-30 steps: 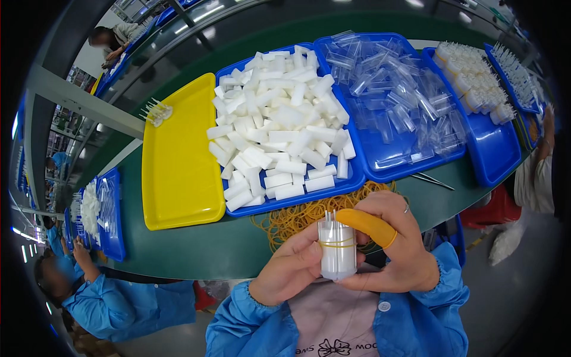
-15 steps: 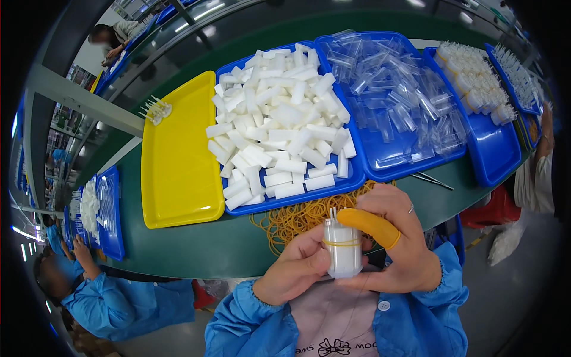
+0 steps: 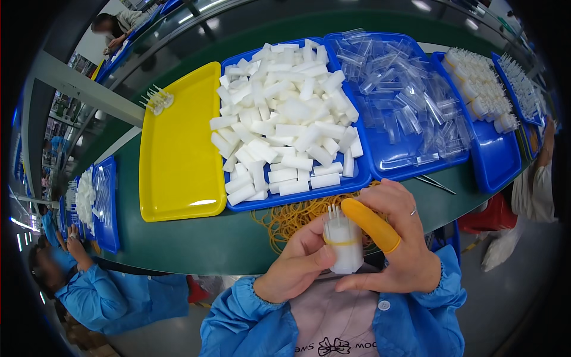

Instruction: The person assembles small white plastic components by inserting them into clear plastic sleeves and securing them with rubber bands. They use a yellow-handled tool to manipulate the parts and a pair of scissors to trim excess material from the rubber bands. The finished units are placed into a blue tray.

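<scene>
My left hand [image 3: 297, 262] is closed around a bundle of clear plastic sleeves with white cores [image 3: 347, 253], held upright in front of my chest. A yellow rubber band [image 3: 344, 242] circles the bundle, and thin white pins stick up from its top. On its right side is my right hand [image 3: 395, 244], thumb and forefinger spread wide. An orange finger cot [image 3: 372, 226] covers that forefinger, whose tip is beside the pins. The right thumb lies just below the bundle's base; the other right fingers are partly hidden behind.
A yellow tray [image 3: 181, 178] bears a few pinned pieces. Blue trays hold white foam blocks [image 3: 285, 131], clear sleeves [image 3: 404, 107] and finished bundles [image 3: 476, 83]. Loose rubber bands [image 3: 279, 223] and tweezers [image 3: 437, 184] lie on the green table [image 3: 160, 244]. A co-worker [image 3: 113, 291] sits at the left.
My right forefinger has lifted off the top of the bundle to its right side, and the right thumb has come away from the base. My left hand keeps its hold.
</scene>
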Motion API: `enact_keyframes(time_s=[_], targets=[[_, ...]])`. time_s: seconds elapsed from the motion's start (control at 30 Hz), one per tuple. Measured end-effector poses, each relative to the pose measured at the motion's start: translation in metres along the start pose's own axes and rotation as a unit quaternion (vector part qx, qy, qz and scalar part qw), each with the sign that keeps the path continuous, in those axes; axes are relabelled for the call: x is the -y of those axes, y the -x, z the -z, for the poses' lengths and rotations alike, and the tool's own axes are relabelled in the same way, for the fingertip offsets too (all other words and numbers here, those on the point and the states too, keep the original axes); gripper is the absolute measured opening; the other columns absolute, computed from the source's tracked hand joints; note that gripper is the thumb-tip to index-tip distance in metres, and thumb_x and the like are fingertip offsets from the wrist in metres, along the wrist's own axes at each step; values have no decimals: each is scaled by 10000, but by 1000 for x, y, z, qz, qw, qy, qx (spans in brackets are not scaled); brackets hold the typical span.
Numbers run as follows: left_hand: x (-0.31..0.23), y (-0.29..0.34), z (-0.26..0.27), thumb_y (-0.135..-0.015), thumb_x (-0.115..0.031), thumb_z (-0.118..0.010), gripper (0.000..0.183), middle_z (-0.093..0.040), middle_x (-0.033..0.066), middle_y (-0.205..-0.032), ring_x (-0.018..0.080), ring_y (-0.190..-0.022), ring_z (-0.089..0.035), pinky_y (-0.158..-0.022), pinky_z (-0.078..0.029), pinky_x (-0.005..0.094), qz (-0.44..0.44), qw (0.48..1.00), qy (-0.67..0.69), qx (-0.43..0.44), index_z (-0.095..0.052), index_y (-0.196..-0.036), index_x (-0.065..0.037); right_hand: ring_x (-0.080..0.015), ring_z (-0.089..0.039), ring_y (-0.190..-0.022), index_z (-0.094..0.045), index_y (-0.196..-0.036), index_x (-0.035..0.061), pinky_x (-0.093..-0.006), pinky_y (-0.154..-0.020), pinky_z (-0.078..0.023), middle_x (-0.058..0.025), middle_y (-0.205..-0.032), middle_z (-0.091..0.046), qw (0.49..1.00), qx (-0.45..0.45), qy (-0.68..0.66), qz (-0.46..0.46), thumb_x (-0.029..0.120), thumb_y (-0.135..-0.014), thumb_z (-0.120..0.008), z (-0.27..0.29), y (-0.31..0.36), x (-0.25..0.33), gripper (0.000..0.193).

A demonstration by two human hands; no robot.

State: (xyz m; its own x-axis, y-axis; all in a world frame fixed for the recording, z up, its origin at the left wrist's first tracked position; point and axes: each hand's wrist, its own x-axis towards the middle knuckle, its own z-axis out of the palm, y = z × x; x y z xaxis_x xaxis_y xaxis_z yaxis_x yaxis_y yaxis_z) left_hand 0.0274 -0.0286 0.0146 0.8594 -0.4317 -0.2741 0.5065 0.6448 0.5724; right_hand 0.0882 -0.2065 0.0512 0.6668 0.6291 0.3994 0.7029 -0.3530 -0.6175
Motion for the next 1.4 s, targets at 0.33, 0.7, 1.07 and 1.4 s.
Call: enact_keyframes(time_s=[0.33,0.7,1.07,1.4], targets=[[-8,-1,-2,-766,-396,-732,739,-519,70,-1217,180,-1137,-514,-931,-435,332,55,997,33,-33,-377,-1308,-41,-251,-517,-1005,-616,-1109,54,-484,-961,-340,-62,-1086,-514,1000,-6,20,1,393,-555,-806,1,-1,-2,677],[-2,-3,8,-871,-283,-634,659,-496,76,-1268,165,-1159,-491,-986,-388,310,34,998,38,30,-303,-1384,-35,-252,-515,-982,-639,-1075,60,-494,-978,-315,-58,-1052,-511,999,-29,17,-9,343,-554,-811,-7,2,-1,617],[10,-8,8,-862,-275,-653,667,-496,61,-1235,163,-1169,-478,-976,-396,303,-42,999,26,8,-292,-1372,-42,-262,-490,-1026,-634,-1090,64,-512,-990,-302,-71,-1082,-506,996,-24,80,-12,381,-554,-814,-10,6,2,648],[0,-2,9,-842,-139,-668,635,-489,74,-1239,180,-1118,-522,-964,-411,306,-43,995,-91,20,-326,-1366,-31,-188,-522,-960,-431,-1326,45,-307,-823,-422,-93,-1240,-424,958,44,-259,-115,356,-551,-866,8,4,-23,942]])
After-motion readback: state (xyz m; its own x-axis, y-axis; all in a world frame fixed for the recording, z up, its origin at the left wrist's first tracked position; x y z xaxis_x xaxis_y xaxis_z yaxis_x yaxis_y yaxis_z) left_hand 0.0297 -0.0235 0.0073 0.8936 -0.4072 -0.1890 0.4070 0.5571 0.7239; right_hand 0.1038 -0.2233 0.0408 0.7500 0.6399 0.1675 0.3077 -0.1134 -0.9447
